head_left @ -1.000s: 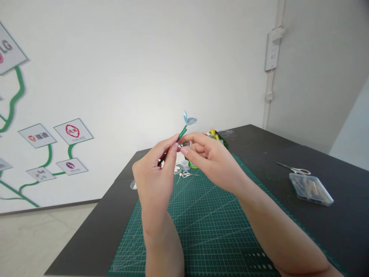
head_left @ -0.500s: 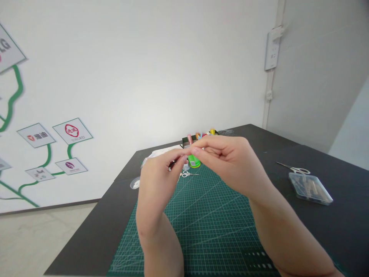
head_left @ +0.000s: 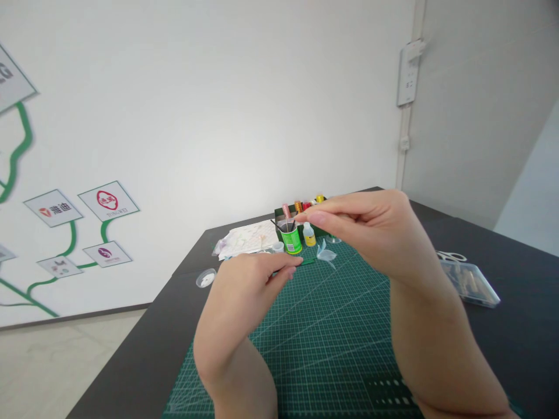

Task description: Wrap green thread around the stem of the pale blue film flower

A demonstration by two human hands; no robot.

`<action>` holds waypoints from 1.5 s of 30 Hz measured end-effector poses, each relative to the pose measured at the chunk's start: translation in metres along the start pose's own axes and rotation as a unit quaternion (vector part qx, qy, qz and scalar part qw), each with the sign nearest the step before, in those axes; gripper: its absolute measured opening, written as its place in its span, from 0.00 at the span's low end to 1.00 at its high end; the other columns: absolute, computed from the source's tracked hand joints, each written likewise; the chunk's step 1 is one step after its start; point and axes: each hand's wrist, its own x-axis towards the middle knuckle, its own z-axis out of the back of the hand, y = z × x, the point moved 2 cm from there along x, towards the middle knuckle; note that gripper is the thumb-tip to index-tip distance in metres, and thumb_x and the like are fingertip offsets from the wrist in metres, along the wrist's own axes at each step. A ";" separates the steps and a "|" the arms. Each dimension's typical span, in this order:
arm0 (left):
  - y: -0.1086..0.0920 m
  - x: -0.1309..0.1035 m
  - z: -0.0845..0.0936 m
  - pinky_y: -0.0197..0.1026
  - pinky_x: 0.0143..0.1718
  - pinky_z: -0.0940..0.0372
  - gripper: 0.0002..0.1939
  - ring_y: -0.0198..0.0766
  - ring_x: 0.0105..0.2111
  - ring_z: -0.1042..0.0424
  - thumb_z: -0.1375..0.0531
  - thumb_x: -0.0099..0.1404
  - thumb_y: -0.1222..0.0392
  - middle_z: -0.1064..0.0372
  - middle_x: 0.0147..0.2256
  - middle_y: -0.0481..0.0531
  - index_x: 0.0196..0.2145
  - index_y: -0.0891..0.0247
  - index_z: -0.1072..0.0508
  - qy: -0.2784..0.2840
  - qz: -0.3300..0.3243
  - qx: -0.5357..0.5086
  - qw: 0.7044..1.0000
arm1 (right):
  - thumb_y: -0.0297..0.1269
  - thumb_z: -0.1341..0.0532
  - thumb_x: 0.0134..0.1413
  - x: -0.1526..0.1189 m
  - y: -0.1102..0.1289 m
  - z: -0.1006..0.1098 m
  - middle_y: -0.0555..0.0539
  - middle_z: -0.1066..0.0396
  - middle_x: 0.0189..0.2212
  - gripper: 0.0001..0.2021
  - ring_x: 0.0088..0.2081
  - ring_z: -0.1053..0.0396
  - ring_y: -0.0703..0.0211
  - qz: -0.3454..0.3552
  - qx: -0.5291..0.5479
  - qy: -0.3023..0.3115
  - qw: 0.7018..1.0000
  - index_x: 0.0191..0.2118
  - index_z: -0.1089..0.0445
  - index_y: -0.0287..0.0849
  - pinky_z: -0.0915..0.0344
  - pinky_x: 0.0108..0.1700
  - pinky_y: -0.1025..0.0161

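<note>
My left hand is closed in a pinch above the green cutting mat; whatever lies between its fingertips is too small to make out. Higher and to the right, my right hand is pinched too, its thumb against the fingers, and anything held there is hidden or too fine to see. The two hands are apart. Beyond them on the mat are a pale blue winged piece and a green stick-like thing, near a green can holding dark-handled tools.
A yellow-labelled bottle stands by a dark box with coloured spools. White paper and a small round dish are at left. Scissors and a clear case lie at right.
My hands have moved apart: the left went down, the right shifted to the right. The blue piece and bottle have come into sight, and my right hand now partly covers the scissors.
</note>
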 end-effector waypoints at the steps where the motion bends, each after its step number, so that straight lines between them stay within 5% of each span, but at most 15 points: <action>1: 0.000 0.001 0.000 0.39 0.23 0.38 0.11 0.38 0.24 0.24 0.35 0.69 0.63 0.17 0.30 0.41 0.41 0.47 0.15 -0.004 0.003 -0.003 1.000 | 0.41 0.32 0.59 0.000 0.000 0.000 0.49 0.25 0.21 0.09 0.23 0.34 0.61 0.008 0.012 0.000 1.000 0.30 0.15 0.50 0.40 0.23 0.62; 4: 0.001 0.003 0.001 0.38 0.26 0.37 0.11 0.38 0.27 0.22 0.36 0.70 0.63 0.17 0.33 0.41 0.43 0.47 0.15 -0.012 0.010 -0.033 0.999 | 0.39 0.31 0.60 -0.001 -0.001 0.002 0.48 0.18 0.30 0.07 0.31 0.23 0.56 0.035 0.041 -0.014 0.998 0.32 0.14 0.52 0.30 0.31 0.60; 9: 0.003 0.007 0.001 0.38 0.31 0.34 0.13 0.37 0.33 0.20 0.38 0.72 0.62 0.16 0.37 0.41 0.48 0.49 0.17 0.016 0.043 -0.061 0.997 | 0.32 0.31 0.60 0.001 -0.006 0.000 0.50 0.17 0.32 0.07 0.36 0.20 0.56 0.105 0.087 -0.038 0.990 0.35 0.14 0.51 0.25 0.37 0.60; 12: 0.004 0.008 0.000 0.39 0.35 0.33 0.12 0.36 0.34 0.19 0.38 0.73 0.62 0.16 0.37 0.40 0.49 0.49 0.17 0.016 0.062 -0.079 0.995 | 0.33 0.31 0.60 0.002 -0.009 0.000 0.49 0.16 0.39 0.07 0.42 0.19 0.53 0.083 0.099 -0.045 0.991 0.36 0.14 0.52 0.23 0.39 0.59; 16: 0.005 0.009 0.000 0.39 0.36 0.32 0.12 0.37 0.36 0.19 0.37 0.72 0.63 0.16 0.37 0.39 0.48 0.50 0.17 -0.002 0.064 -0.094 0.994 | 0.35 0.31 0.61 0.003 -0.009 0.002 0.49 0.16 0.35 0.06 0.39 0.18 0.52 0.022 0.116 -0.044 0.992 0.38 0.14 0.52 0.23 0.34 0.60; 24: -0.005 0.000 0.005 0.34 0.38 0.28 0.11 0.34 0.37 0.17 0.36 0.71 0.67 0.16 0.41 0.41 0.46 0.55 0.16 0.028 -0.090 -0.138 0.986 | 0.36 0.31 0.59 0.009 -0.013 0.000 0.49 0.16 0.36 0.06 0.41 0.18 0.51 -0.032 0.107 -0.026 0.993 0.35 0.14 0.51 0.21 0.41 0.57; 32: -0.016 -0.010 0.014 0.30 0.39 0.27 0.09 0.31 0.35 0.17 0.38 0.73 0.67 0.16 0.39 0.46 0.47 0.62 0.18 -0.055 -0.186 -0.125 0.973 | 0.40 0.32 0.60 0.019 -0.032 -0.006 0.47 0.15 0.40 0.06 0.45 0.19 0.51 -0.073 0.118 0.054 0.989 0.38 0.15 0.50 0.23 0.48 0.54; 39: -0.023 -0.015 0.025 0.31 0.35 0.25 0.09 0.31 0.34 0.18 0.40 0.74 0.68 0.16 0.37 0.47 0.46 0.61 0.19 -0.112 -0.216 -0.108 0.964 | 0.42 0.30 0.58 0.019 -0.036 -0.010 0.45 0.16 0.37 0.07 0.41 0.19 0.50 -0.100 0.111 0.094 0.984 0.36 0.14 0.48 0.24 0.40 0.56; 45: -0.025 -0.021 0.023 0.30 0.37 0.24 0.14 0.28 0.34 0.20 0.36 0.70 0.73 0.17 0.38 0.42 0.48 0.57 0.20 -0.225 -0.202 -0.126 0.945 | 0.41 0.30 0.58 0.016 -0.034 -0.012 0.46 0.16 0.35 0.07 0.36 0.22 0.54 -0.111 0.101 0.124 0.981 0.37 0.14 0.47 0.29 0.33 0.61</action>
